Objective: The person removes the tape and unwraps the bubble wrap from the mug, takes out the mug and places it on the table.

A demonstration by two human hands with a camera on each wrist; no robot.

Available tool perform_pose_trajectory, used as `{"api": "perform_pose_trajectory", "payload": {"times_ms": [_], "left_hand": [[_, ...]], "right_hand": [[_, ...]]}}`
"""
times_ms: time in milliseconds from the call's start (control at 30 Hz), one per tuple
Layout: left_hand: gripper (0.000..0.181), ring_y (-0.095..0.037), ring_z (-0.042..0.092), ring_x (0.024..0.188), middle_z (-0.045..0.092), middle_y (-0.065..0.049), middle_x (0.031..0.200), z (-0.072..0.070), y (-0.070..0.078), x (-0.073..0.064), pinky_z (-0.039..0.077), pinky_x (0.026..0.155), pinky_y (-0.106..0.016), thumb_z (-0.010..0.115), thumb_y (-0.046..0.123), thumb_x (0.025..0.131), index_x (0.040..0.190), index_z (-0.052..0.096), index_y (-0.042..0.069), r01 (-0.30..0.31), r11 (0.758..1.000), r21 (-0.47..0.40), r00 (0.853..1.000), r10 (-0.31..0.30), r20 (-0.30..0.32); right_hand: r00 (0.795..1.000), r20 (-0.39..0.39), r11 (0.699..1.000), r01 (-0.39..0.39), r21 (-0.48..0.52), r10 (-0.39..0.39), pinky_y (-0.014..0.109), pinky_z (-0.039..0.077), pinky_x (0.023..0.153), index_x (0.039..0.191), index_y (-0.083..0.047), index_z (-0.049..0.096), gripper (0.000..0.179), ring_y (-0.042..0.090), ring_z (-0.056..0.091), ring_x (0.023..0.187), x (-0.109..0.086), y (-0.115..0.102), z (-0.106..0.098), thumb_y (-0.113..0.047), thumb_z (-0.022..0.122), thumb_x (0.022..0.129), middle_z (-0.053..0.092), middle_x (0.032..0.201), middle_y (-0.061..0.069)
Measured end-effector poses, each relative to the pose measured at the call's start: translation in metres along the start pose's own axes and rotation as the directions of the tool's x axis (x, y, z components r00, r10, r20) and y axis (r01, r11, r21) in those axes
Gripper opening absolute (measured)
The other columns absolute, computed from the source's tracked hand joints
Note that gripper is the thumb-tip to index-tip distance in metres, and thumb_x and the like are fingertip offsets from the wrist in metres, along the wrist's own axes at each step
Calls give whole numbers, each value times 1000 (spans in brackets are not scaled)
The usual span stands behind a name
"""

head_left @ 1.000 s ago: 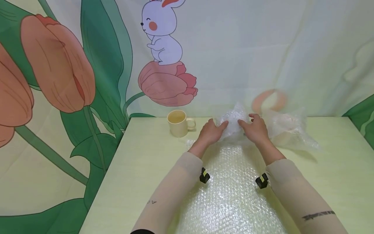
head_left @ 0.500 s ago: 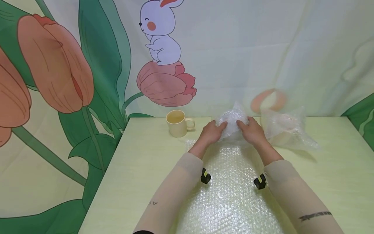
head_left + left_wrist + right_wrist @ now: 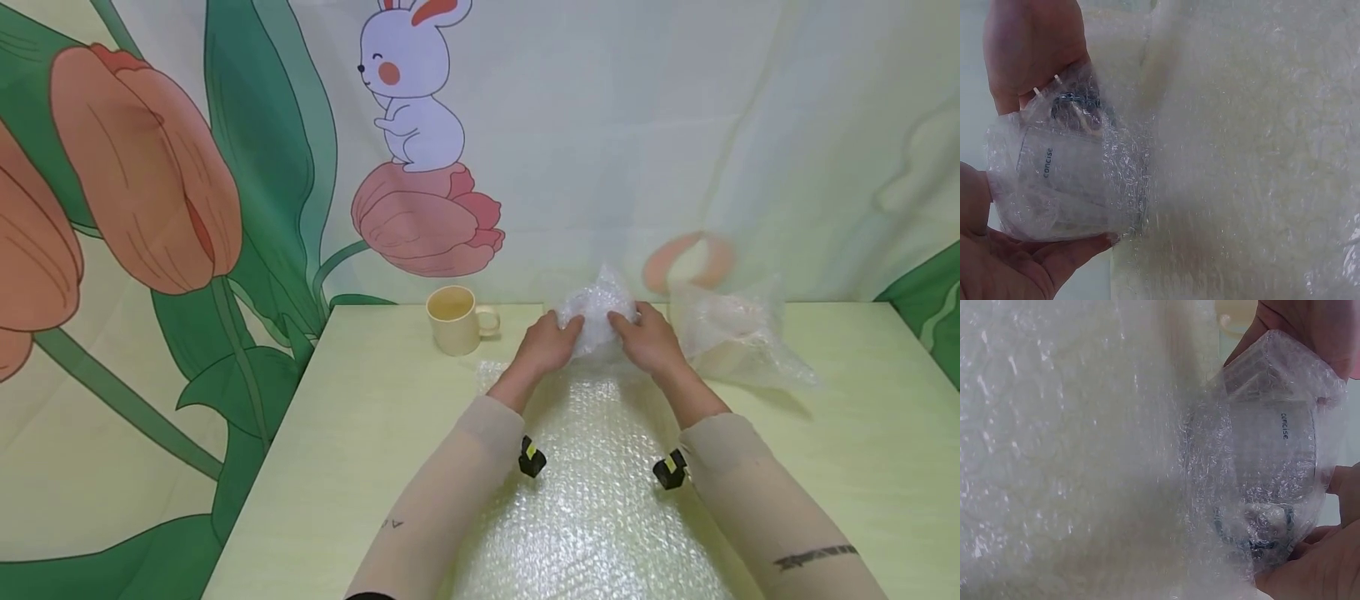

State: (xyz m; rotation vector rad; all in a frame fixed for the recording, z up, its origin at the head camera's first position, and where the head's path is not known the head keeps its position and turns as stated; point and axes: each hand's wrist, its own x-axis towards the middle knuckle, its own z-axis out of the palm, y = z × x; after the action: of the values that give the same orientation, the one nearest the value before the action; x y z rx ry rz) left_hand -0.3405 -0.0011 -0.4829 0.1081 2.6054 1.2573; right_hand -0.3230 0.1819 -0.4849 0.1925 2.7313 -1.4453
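A mug point(image 3: 597, 308) wrapped in clear bubble wrap is held between both hands at the table's far edge. Through the film, the wrist views show the word "concise" on its pale wall and a dark-edged handle on the right-hand side. My left hand point(image 3: 551, 342) grips the mug's left side, thumb on the near face; my right hand point(image 3: 648, 337) grips the handle side the same way. In the left wrist view the left hand point(image 3: 1013, 262) is at lower left, and in the right wrist view the right hand point(image 3: 1316, 565) is at lower right. A long bubble wrap sheet point(image 3: 592, 508) runs from the mug towards me.
A yellow mug point(image 3: 454, 323) stands upright left of the hands, handle to the right. Another bubble-wrapped bundle point(image 3: 738, 333) lies to the right, close to the right hand. A printed curtain point(image 3: 600, 150) hangs behind the light green table point(image 3: 337, 433).
My right fingers, partly lifted a second ago, have closed in around the wrapped mug's right side. The left hand has stayed nearly in place.
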Motion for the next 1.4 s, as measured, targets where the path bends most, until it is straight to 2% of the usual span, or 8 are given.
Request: {"api": "perform_pose_trajectory", "payload": {"times_ms": [267,633,767,933,1167,1400], "left_hand": [[76,-35,40,151,39,-22,163,0,2,-3,36,123,-46,43,50,108,159,31,-5,-20,1000,16,1000,20,-13],[77,-36,40,151,38,-22,163,-9,11,-9,35,124,-46,42,51,108,160,29,-5,-56,998,22,998,57,-30],[76,-36,42,150,40,-21,163,-13,14,-11,37,122,-47,42,52,108,160,30,-3,-70,997,16,997,70,-37],[72,-36,51,142,50,-20,156,-19,18,-15,44,116,-50,43,52,108,158,37,0,-103,995,4,993,103,-61],[73,-32,46,147,45,-15,162,-28,24,-23,42,118,-49,42,53,108,162,31,5,-111,994,-20,992,110,-70],[57,-28,65,121,64,-13,141,-37,28,-38,54,100,-51,41,52,109,151,47,13,-183,983,13,979,183,-91]], "right_hand": [[1000,27,1000,-10,8,10,59,41,115,156,5,34,70,47,48,140,-3,-3,-4,-45,45,107,46,153,31],[1000,5,1000,13,15,-13,59,43,112,152,2,40,65,46,51,135,-6,-14,-11,-44,48,107,51,151,28],[1000,-3,1000,19,5,-19,59,42,112,152,1,40,65,45,50,136,-8,-20,-14,-45,47,107,50,151,27],[999,-15,999,50,-3,-50,59,42,112,151,-1,42,64,43,51,135,-13,-31,-18,-46,48,106,52,150,25],[997,-27,997,71,-9,-71,59,42,112,152,-3,42,64,43,52,135,-21,-47,-23,-47,48,107,54,149,24],[998,-18,997,66,-46,-67,60,41,113,156,-4,40,67,44,50,139,-35,-60,-27,-49,47,106,52,151,25]]}}
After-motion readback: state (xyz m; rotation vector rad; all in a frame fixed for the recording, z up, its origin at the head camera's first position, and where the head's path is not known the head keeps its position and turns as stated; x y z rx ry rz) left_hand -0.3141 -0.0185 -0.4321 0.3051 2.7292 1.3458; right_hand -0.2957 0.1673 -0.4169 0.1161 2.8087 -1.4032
